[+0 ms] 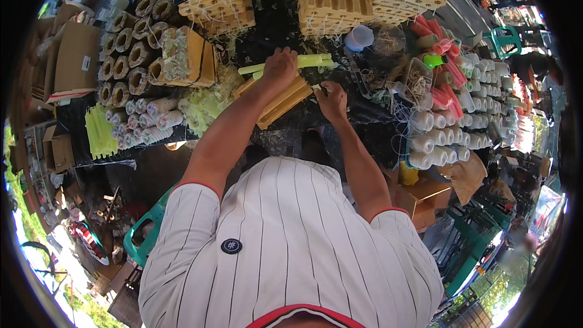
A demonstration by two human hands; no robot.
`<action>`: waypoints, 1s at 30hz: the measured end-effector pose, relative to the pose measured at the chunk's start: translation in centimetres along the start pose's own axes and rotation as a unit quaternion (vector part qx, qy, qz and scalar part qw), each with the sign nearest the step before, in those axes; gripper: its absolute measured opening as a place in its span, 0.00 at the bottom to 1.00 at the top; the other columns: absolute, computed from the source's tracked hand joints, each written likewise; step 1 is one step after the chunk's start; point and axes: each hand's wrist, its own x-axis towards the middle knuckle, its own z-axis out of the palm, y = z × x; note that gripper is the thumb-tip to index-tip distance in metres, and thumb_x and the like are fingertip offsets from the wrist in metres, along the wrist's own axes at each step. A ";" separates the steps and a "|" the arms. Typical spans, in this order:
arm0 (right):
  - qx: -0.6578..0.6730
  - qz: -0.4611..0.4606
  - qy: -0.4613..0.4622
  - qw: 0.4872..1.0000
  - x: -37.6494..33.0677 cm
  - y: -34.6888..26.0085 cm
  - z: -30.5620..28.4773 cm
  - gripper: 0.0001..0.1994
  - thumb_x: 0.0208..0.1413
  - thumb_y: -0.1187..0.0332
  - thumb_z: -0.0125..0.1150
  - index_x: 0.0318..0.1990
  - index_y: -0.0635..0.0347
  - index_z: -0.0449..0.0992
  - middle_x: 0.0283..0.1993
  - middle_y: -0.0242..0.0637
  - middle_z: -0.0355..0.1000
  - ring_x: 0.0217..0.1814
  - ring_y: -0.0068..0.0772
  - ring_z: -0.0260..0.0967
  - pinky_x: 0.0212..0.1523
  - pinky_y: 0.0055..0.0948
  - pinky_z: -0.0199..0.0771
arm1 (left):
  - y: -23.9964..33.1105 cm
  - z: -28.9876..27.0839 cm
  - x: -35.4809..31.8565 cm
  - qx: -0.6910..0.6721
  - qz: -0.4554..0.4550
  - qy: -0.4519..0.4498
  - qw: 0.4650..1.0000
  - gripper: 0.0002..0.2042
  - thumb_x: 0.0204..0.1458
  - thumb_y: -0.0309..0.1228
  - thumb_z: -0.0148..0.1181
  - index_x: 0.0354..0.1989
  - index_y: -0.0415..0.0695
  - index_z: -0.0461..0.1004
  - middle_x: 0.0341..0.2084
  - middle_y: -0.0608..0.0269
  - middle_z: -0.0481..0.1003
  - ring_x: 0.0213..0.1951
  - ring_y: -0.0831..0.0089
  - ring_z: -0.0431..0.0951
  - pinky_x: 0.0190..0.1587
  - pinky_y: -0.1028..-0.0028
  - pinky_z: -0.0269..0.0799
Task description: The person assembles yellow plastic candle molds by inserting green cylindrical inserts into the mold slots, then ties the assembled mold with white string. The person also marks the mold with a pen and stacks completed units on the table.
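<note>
Your left hand (280, 68) grips pale green tubes (303, 62) of matt paper, above a smooth yellow-brown cardboard block (280, 102). The rolls (124, 54) at your left look like rough brown card, the cylinders (446, 136) at your right like smooth white paper.

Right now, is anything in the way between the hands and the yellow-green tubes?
No. The left hand already rests on the yellow-green tubes, so nothing sits between them. The right hand is just below them, beside the tan slats, with only dark table between.
</note>
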 end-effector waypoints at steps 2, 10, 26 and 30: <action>-0.119 -0.115 0.029 0.986 -0.8 0.2 0.5 0.19 0.57 0.64 0.73 0.53 0.64 0.81 0.55 0.51 0.79 0.60 0.55 0.77 0.59 0.47 0.76 | -0.9 2.6 2.4 0.051 0.041 -0.003 0.998 0.10 0.57 0.29 0.59 0.44 0.38 0.73 0.43 0.50 0.76 0.45 0.47 0.79 0.48 0.49 0.78; 0.207 0.109 -0.038 0.972 -1.6 0.2 -1.2 0.33 0.56 0.67 0.75 0.68 0.67 0.70 0.64 0.54 0.74 0.65 0.48 0.74 0.62 0.41 0.77 | 2.8 -1.7 5.1 0.053 0.051 -0.136 0.988 0.17 0.48 0.28 0.71 0.46 0.41 0.76 0.36 0.49 0.81 0.44 0.48 0.83 0.45 0.57 0.78; -0.001 -0.145 -0.325 0.935 2.4 -6.3 -8.9 0.11 0.61 0.61 0.70 0.36 0.61 0.84 0.29 0.33 0.78 0.34 0.23 0.74 0.37 0.33 0.72 | -5.8 -13.6 -14.9 -0.430 -0.151 -0.261 0.851 0.25 0.34 0.28 0.77 0.46 0.36 0.82 0.36 0.57 0.83 0.39 0.68 0.81 0.47 0.68 0.75; 0.061 -0.095 -0.411 0.905 0.4 -8.1 -12.2 0.16 0.67 0.58 0.64 0.34 0.63 0.81 0.27 0.31 0.76 0.33 0.23 0.73 0.35 0.33 0.70 | -5.9 -14.9 -17.5 -0.453 -0.135 -0.304 0.827 0.23 0.38 0.28 0.77 0.45 0.35 0.81 0.34 0.60 0.82 0.37 0.69 0.81 0.44 0.69 0.75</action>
